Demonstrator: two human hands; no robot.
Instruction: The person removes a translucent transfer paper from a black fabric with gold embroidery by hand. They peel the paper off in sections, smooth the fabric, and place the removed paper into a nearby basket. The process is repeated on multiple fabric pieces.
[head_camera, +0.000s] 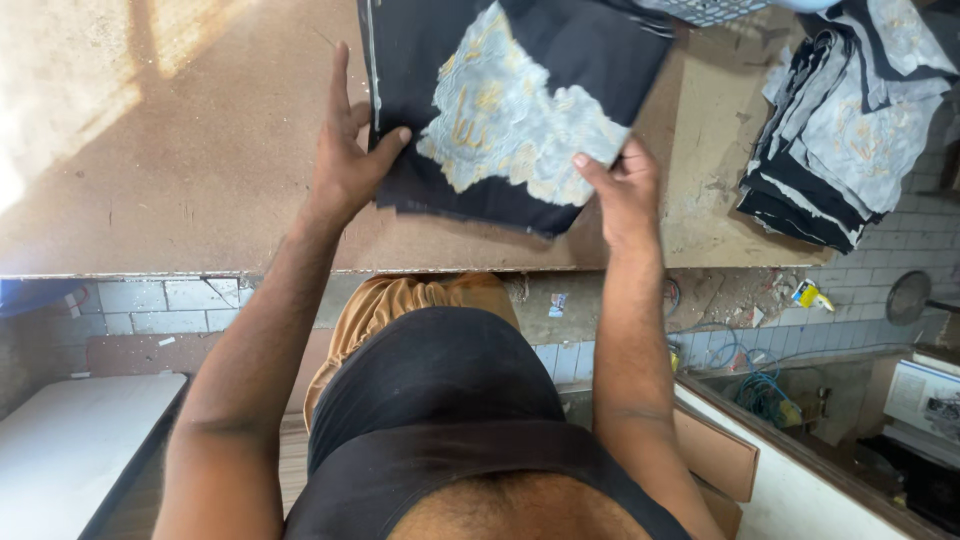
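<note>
I have the black embroidered cloth piece (510, 110) pinched at its near corners, left hand (345, 165) and right hand (625, 190) equally close, its length running away from me across the brown table (150, 180).

We note the worktop (150, 170) lies bare to the left of our left hand (345, 160); a hand could sweep there freely out to the far-left edge. Ahead, the black embroidered cloth (520, 120) covers the middle, both hands pinching its near corners, right hand (625, 195) at the front edge. To the right, a short bare strip (705, 170) separates that hand from the stack of folded cloth pieces (850, 130), which blocks the right end. A patterned object at the far edge is cut off; we cannot tell what it is.
</note>
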